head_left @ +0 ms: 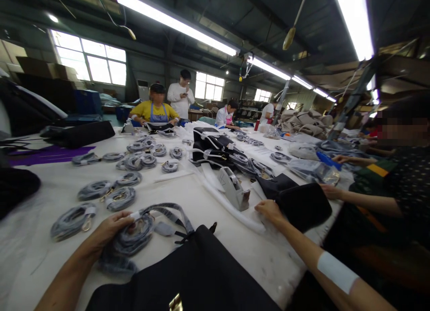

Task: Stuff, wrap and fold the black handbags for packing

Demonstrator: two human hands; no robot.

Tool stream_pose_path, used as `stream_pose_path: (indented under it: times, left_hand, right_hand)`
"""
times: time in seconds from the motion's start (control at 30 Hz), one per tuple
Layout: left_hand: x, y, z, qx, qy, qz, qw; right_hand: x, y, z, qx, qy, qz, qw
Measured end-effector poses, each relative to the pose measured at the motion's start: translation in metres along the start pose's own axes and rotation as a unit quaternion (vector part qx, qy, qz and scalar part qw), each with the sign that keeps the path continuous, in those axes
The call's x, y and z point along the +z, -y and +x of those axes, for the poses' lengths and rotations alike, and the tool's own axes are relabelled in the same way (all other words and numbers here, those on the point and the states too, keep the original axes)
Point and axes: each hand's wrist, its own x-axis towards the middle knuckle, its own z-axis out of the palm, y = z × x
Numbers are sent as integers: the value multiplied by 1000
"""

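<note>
We look down a long workshop hall under tube lights [174, 22], across a white-covered table [188, 199] that runs away from us. Many grey strap coils [121, 198] lie scattered over its left half, each bundled and well apart from the next. At the far end sits a person in a yellow shirt [156, 111], with others behind.

Close to us, our left hand [110, 230] is clenched around a coiled grey strap [136, 237], thumb on top and fingers tucked under the bundle. A loose length of that strap arcs over to the black bag [191, 275], which lies at the near edge of the table, just beside the coil.

Our right hand [268, 211] rests well apart from the left, palm down on a white strip [235, 210] that trails across the table. Its fingers are bent onto the strip, but we cannot tell whether they pinch it. A tape dispenser [233, 190] stands just beside this hand.

On the right, a co-worker's hand [331, 191] touches a dark pouch [304, 204].
</note>
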Motion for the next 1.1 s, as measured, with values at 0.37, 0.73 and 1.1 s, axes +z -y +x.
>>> stream_pose_path:
  times: [0.37,0.73,1.1]
  left_hand:
    - [0,3,0,13,16,-9,1000]
    - [2,5,-2,43,1,-2,999]
    - [5,13,-2,58,-20,-62,996]
  right_hand:
    - [76,119,-63,-159,140,132,968]
    - [219,202,-140,-120,340,275,891]
    - [273,179,-151,-102,352,264,892]
